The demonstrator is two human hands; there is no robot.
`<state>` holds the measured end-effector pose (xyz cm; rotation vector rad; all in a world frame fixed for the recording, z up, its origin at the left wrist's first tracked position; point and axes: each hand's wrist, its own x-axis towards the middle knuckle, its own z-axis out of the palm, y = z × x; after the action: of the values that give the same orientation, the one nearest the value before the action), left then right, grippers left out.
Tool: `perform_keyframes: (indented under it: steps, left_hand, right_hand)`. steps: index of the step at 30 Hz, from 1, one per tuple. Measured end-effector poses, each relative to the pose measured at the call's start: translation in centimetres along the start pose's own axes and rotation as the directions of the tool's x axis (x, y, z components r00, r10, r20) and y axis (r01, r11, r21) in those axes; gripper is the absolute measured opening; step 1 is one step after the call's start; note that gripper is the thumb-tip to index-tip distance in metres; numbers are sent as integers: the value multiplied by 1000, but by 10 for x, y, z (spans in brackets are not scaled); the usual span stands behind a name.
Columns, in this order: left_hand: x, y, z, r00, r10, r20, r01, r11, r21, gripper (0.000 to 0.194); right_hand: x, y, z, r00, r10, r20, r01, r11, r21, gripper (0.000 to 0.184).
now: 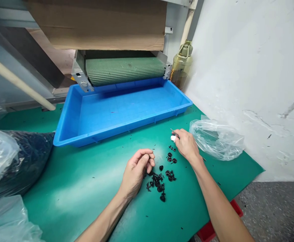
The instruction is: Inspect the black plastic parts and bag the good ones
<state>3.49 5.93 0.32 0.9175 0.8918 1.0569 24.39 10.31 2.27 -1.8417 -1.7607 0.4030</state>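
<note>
My left hand (138,169) is curled just above the green tabletop, thumb against the fingers. Whatever it may hold is hidden. Right beside it lies a loose pile of small black plastic parts (158,181), some wheel-shaped, some with stems. My right hand (185,143) is closed on a thin metal tool (172,130), whose narrow tip sticks out past the fingers. Something white (173,138), perhaps a wrap on a fingertip, shows at that hand. Several black wheel-like parts (170,159) lie on the table between the two hands.
A blue tray (126,129) stands behind my hands, below a green conveyor belt (126,69). A clear plastic bag (217,139) is at the right, near the white wall. Filled plastic bags (23,158) sit at the left. A bottle (182,64) stands at the back right.
</note>
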Motion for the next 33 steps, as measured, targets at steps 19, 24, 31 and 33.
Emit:
perform_keyframes:
  steps: [19, 24, 31, 33]
  left_hand:
    - [-1, 4, 5, 998, -57, 33, 62, 975, -215, 26]
    - [0, 3, 4, 997, -53, 58, 65, 971, -228, 25]
    - [1, 1, 3, 994, -89, 66, 103, 962, -252, 28]
    - [1, 1, 2, 992, -100, 82, 118, 958, -263, 29]
  right_hand:
    - [-81, -54, -1, 965, -260, 27, 261, 965, -26, 43]
    - [-90, -51, 1, 953, -303, -20, 299, 947, -118, 37]
    - [-92, -54, 0, 951, -306, -33, 303, 950, -81, 39]
    - [-92, -54, -1, 944, -326, -41, 322, 943, -86, 39]
